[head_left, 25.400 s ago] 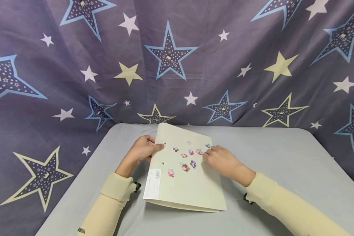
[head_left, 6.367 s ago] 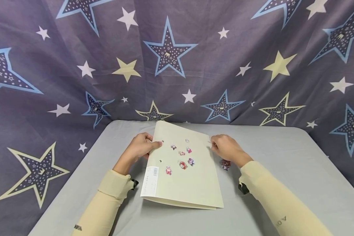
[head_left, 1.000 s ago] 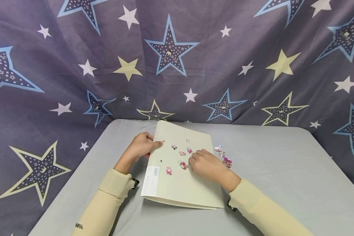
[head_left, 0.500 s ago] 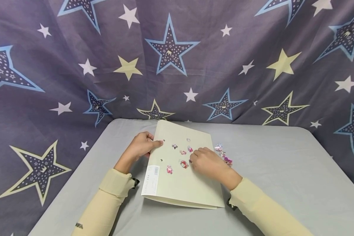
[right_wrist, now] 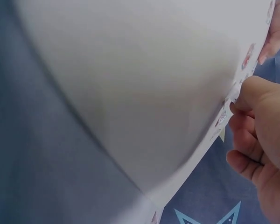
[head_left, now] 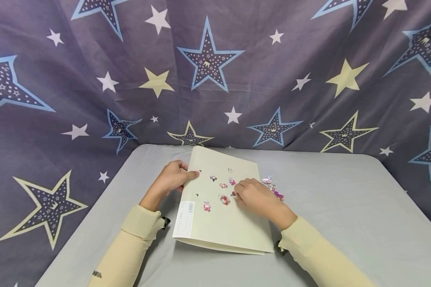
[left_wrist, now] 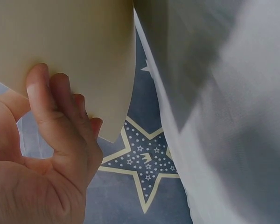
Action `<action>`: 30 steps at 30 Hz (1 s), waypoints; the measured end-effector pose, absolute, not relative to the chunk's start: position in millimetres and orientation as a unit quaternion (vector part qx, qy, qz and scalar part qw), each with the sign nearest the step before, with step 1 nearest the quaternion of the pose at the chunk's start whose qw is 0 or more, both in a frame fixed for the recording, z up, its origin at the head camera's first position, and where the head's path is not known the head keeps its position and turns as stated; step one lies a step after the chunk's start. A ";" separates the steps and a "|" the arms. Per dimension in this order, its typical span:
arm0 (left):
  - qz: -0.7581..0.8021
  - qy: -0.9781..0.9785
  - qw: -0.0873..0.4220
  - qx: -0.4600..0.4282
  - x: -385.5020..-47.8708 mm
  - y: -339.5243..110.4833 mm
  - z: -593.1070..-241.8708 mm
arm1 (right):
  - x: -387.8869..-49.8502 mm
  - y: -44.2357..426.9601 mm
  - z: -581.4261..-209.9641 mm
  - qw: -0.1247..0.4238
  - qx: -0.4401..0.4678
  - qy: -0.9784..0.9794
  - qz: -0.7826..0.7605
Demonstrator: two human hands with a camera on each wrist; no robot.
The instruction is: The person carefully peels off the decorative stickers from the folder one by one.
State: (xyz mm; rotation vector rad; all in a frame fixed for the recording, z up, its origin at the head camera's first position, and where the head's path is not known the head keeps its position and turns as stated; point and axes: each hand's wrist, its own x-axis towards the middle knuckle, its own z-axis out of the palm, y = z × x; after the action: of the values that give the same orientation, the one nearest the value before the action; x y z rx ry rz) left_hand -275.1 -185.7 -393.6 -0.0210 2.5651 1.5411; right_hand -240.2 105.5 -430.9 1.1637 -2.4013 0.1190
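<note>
A cream file folder [head_left: 233, 223] with a white label strip lies tilted on the table, its lower edge bowed a little open. My left hand [head_left: 172, 177] grips its left edge, thumb on the front cover; the left wrist view shows the fingers [left_wrist: 60, 112] behind. On the cover are several small cartoon stickers, among them a red one [head_left: 224, 199] and a pink one [head_left: 206, 206]. My right hand [head_left: 256, 197] pinches a small purple sticker [head_left: 233, 194] at the cover, largely hidden by the fingertips.
Several shiny stickers [head_left: 267, 179] lie in a loose cluster on the grey tablecloth [head_left: 327, 199], just beyond the folder's right edge and partly behind my right hand. A dark star-patterned curtain [head_left: 215, 103] hangs behind the table.
Over the longer span, stickers came off the cover and a cluster appeared on the table at right. In the last second, my right hand shifted slightly rightward, lifting the purple sticker. My left hand stayed.
</note>
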 end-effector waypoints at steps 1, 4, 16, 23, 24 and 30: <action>0.514 0.854 0.074 -0.007 -274.9 -185.9 -393.6 | -240.7 105.6 -431.2 0.233 0.425 -0.873 0.050; 0.515 0.854 0.076 -0.005 -274.9 -185.5 -393.4 | -241.7 107.1 -432.0 0.229 0.425 -0.873 0.070; 0.511 0.856 0.078 -0.009 -276.2 -186.6 -394.6 | -244.0 110.6 -431.7 0.189 0.423 -0.878 0.120; 0.510 0.856 0.080 -0.010 -276.4 -186.7 -395.0 | -243.5 112.2 -430.4 0.173 0.419 -0.880 0.142; 0.510 0.856 0.080 -0.010 -276.4 -186.6 -394.9 | -243.3 112.4 -430.3 0.172 0.418 -0.880 0.144; 0.510 0.856 0.080 -0.013 -276.6 -186.7 -394.4 | -243.2 113.6 -431.4 0.176 0.416 -0.879 0.155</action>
State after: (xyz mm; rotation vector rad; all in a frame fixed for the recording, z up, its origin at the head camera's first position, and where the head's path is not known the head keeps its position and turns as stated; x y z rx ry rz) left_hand -276.6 -186.7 -394.4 -0.0402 2.5613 1.5265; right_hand -243.2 113.6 -431.4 1.1778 -2.4893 0.4378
